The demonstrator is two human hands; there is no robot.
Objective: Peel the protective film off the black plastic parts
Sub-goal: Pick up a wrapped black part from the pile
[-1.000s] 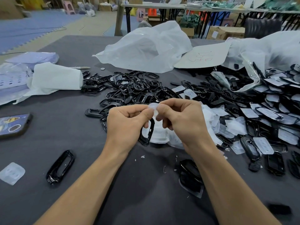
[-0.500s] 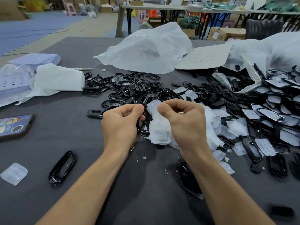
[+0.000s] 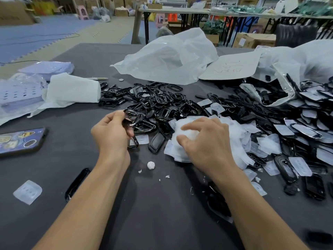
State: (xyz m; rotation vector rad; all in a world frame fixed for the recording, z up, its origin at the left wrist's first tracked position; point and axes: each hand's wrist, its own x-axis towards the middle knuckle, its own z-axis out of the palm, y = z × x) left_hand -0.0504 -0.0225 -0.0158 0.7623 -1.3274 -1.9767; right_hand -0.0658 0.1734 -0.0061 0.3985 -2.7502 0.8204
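**Head view.** Both bare forearms reached forward from the lower edge across the dark grey counter.

The left hand was turned with its back toward the camera, wrist straight and fingers curled. Its grip was closed round a black plastic part, a glossy open frame. The frame stuck out up and to the right from between thumb and fingers, at the near edge of the heap of bare black frames.

The right hand lay palm down, with fingers spread and gently bent over the heap of peeled film. Its fingertips touched the top of that heap and were blurred. Its grip was loose, and nothing could be seen pinched in it.

Film-covered parts lay piled to the right of the film heap, running toward a clear bag at the far right. Between the two hands, one black part and one loose film piece rested on the counter. A small silver disc lay nearer the camera, between the wrists, among white scraps.

A phone lay well to the left of the left hand, and a second film piece lay near the left edge. A lone black frame lay just beside the left forearm. A crumpled white bag and a cardboard sheet lay beyond the heaps.
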